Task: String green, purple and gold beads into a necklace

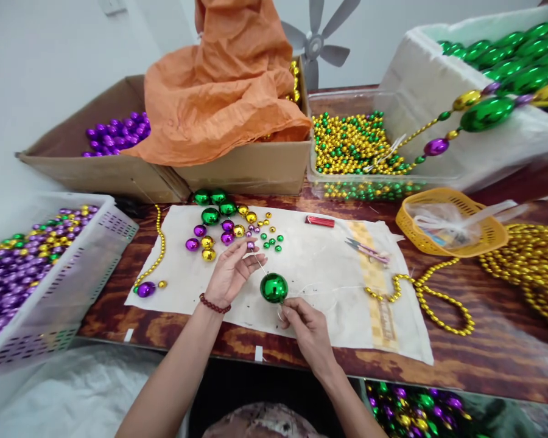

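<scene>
My left hand [232,271], with a dark red bead bracelet at the wrist, pinches a small purple bead [251,246] between its fingertips. A thin pale thread [261,264] runs from there down to a large shiny green bead [274,288]. Just under that bead, the closed fingers of my right hand [308,328] grip the string, and a small loop of it shows beside the fingertips. Beyond my left hand lie loose green beads [210,216], purple beads [192,244] and gold beads [209,254] of mixed sizes on a white cloth [315,261].
Scissors [369,250] and a red-handled tool or pack [319,221] lie on the cloth. Gold bead strands [442,304] rest at right near a yellow basket [406,228]. Cardboard boxes [242,167], a clear bin [317,178], a foam box [411,67] and a white crate [105,243] surround the cloth.
</scene>
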Motion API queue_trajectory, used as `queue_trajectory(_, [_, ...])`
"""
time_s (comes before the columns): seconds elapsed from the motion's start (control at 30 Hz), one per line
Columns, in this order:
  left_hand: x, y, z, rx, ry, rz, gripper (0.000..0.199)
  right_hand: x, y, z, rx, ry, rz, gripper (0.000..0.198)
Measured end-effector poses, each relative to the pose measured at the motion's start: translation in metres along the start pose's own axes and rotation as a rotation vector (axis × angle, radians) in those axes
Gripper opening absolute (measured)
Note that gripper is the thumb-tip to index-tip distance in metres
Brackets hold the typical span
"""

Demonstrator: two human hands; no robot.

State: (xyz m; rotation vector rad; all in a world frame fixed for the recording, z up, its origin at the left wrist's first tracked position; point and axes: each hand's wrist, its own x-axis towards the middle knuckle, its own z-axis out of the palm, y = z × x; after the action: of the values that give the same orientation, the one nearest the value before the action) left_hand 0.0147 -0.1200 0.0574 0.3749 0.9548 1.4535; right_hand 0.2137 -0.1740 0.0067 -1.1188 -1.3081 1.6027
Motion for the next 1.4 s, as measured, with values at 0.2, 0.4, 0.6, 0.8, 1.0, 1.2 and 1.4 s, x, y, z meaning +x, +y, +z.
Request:
queue_trajectory(0.2, [-0.005,-0.001,0.001,0.136,0.023,0.074,0.035,0.002,0.001,0.000,-0.051,0.026,-0.005,0.022])
queue_trajectory(0.4, [-0.009,-0.019,0.005,0.275,0.019,0.065,0.025,0.009,0.003,-0.005,-0.084,0.071,0.037,0.022])
queue_trajectory(0.6, [-0.013,-0.023,0.013,0.498,0.108,0.339,0.014,0.011,-0.017,-0.029,-0.461,0.147,-0.133,0.023])
queue_trajectory(0.8, [-0.043,-0.017,0.046,0.661,0.012,0.573,0.014,0.029,-0.048,-0.016,-0.568,0.004,-0.376,0.023])
queue_trajectory(1.0, [-0.045,-0.005,0.012,0.892,0.056,0.661,0.015,0.040,-0.040,-0.019,-0.583,0.015,-0.311,0.022])
queue_trajectory(1.2, [-0.015,0.023,-0.092,1.432,0.588,0.626,0.033,0.033,-0.056,-0.038,-0.281,0.155,-0.196,0.024])
queue_trajectory(1.4, [-0.007,0.021,-0.110,1.740,0.602,0.497,0.040,0.022,-0.093,-0.045,-0.162,0.331,-0.321,0.017])
